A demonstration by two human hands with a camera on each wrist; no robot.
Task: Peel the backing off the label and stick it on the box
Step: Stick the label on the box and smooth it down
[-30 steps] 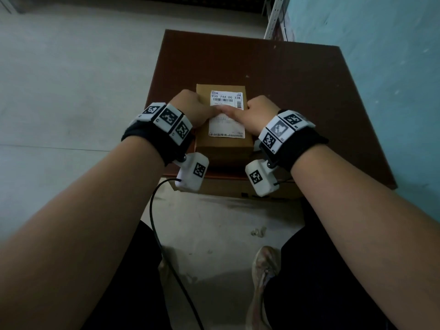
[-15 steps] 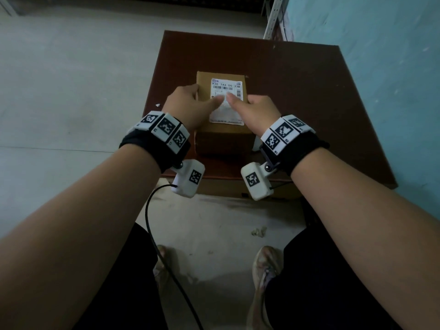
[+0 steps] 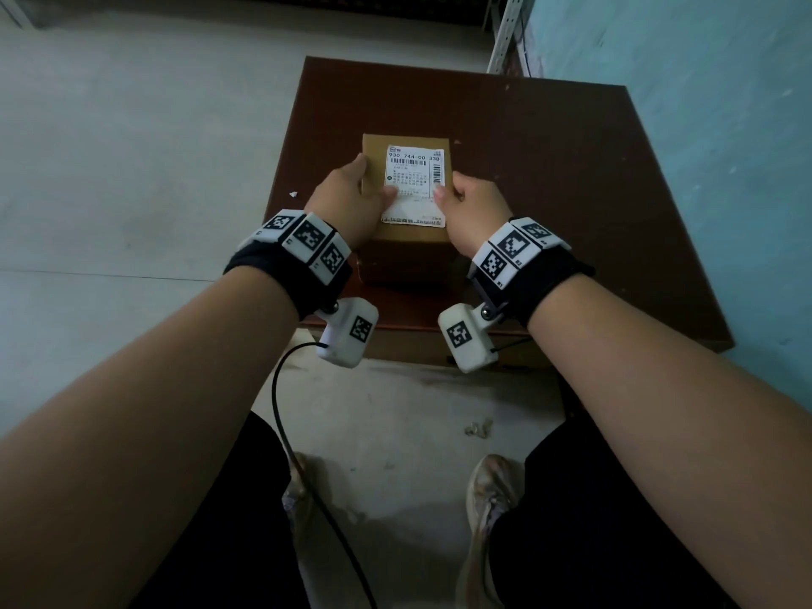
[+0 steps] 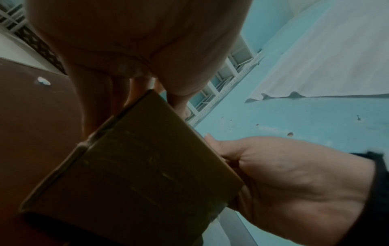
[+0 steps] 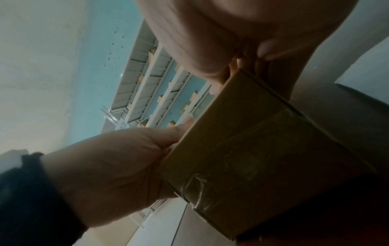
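A brown cardboard box (image 3: 408,257) stands on the dark red-brown table (image 3: 549,169). A white printed label (image 3: 415,178) lies flat on its top. My left hand (image 3: 347,200) holds the box's left side, fingers down the side, thumb on the label's left edge. My right hand (image 3: 474,200) holds the right side the same way, thumb on the label's right edge. The left wrist view shows the box (image 4: 136,166) from low down, with my left hand (image 4: 126,41) above and my right hand (image 4: 284,174) beside it. The right wrist view shows the box (image 5: 263,149) between my right hand (image 5: 231,25) and my left hand (image 5: 105,166).
A small white paper scrap (image 3: 293,194) lies near the table's left edge. A blue wall (image 3: 703,125) runs along the right, with a white metal rack (image 3: 505,33) behind the table. A black cable (image 3: 281,410) hangs by my legs over the concrete floor.
Both hands have drawn apart from the label's middle, where the fingertips met, to the box's two sides. The thumbs now sit on the label's left and right edges.
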